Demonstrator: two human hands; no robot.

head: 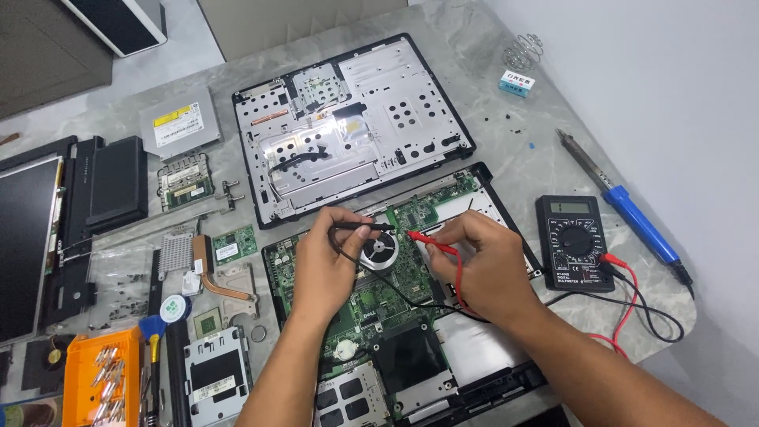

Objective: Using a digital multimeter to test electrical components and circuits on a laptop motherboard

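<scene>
My left hand (326, 265) pinches a black test probe (364, 227) that lies level, its tip pointing right over the green laptop motherboard (371, 304). The red test probe (431, 242) is gripped in my right hand (484, 265), tip pointing left toward the round fan (382, 251). The two tips nearly meet above the board. Red and black leads run right to a black multimeter (575, 241) on the table.
A silver laptop chassis panel (352, 126) lies behind the board. A blue-handled soldering iron (628, 209) lies far right. Left: optical drive (180, 122), copper heatsink (221, 277), screen panel (28, 245), orange bit box (99, 379), drive caddy (217, 379).
</scene>
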